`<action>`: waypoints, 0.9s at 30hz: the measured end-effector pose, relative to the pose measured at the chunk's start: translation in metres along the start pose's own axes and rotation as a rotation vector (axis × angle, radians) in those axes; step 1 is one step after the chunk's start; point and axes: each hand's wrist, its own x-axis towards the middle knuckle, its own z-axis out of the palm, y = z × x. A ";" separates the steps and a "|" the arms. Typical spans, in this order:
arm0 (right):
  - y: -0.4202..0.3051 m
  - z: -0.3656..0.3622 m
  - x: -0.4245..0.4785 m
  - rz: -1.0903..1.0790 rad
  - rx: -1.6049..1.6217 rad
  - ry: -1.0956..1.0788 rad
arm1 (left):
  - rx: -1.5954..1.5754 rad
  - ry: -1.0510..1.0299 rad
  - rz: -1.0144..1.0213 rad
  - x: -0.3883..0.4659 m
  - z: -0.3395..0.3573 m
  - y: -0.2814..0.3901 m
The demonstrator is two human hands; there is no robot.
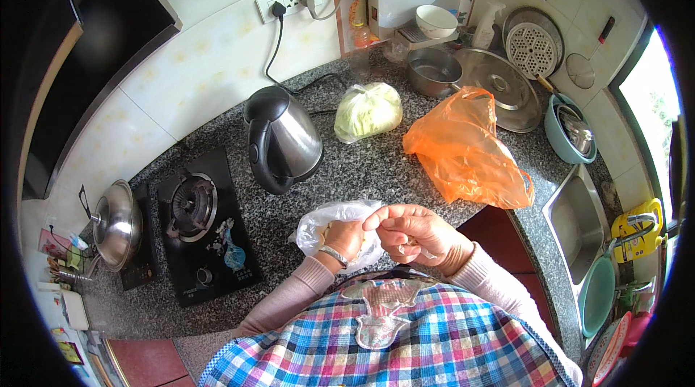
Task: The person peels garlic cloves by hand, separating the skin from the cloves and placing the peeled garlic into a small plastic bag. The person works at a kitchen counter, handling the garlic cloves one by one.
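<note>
A thin, clear plastic bag (317, 220) lies at the counter's front edge, its mouth spread. My left hand (343, 240), with a bangle at the wrist, reaches into it beside pale pieces; whether its fingers grip anything is hidden. Just right of it, my right hand (415, 235) is curled around something small and pale, with a whitish scrap showing below the fingers; I cannot tell what it is. Farther back on the granite counter (358, 170) sit a cabbage in a clear bag (369, 113) and a crumpled orange plastic bag (467, 148).
An electric kettle (285, 137) stands ahead, left of the bagged cabbage. A gas hob (217, 246) and a lidded pan (117, 227) are at the left. Behind the orange bag are a saucepan (433, 69) and a large lid (510, 99). A steel sink (578, 218) lies right.
</note>
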 end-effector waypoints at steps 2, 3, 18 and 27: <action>0.001 0.000 0.001 0.012 0.001 0.002 | -0.001 0.012 0.042 0.002 -0.004 -0.019; 0.001 0.000 0.002 0.022 0.002 0.005 | -0.002 0.016 0.063 0.003 -0.005 -0.013; 0.045 -0.024 0.036 -0.424 -1.264 -0.074 | 0.157 0.311 -0.006 -0.064 -0.038 0.027; 0.065 -0.041 0.059 -0.450 -1.905 0.037 | 0.149 0.359 0.121 -0.060 -0.033 0.044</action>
